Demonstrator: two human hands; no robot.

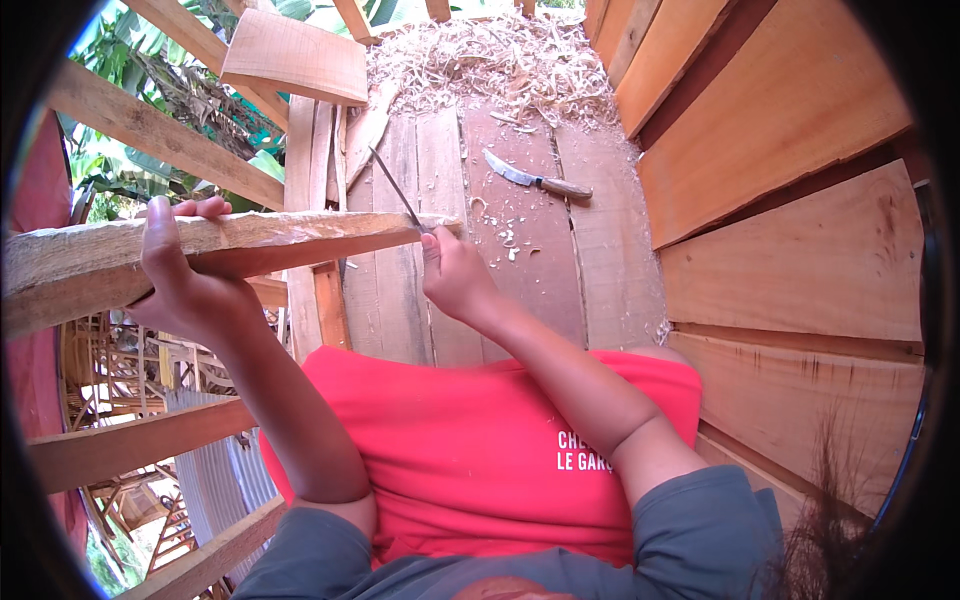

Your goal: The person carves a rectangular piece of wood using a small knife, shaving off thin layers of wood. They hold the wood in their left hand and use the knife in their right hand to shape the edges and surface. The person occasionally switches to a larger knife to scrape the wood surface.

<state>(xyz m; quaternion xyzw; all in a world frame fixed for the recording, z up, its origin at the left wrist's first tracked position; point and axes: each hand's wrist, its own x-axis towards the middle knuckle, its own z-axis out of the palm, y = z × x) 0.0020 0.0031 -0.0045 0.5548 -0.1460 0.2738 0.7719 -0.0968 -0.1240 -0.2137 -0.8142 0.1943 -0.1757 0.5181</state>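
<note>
Wood shavings (490,60) already heap the plank floor (520,290); left hand (185,290) grips the rough plank (230,245), right hand (455,275) clasps a thin blade (397,188) at its end (much still unshaved, I judge).

I see the plank (200,250) lying crosswise at left, my left hand (175,285) on it, my right hand (455,275) at its right end. Farther off, a knife (535,180) lies on the floorboards (520,290); shavings (490,60) are heaped beyond it.
</note>
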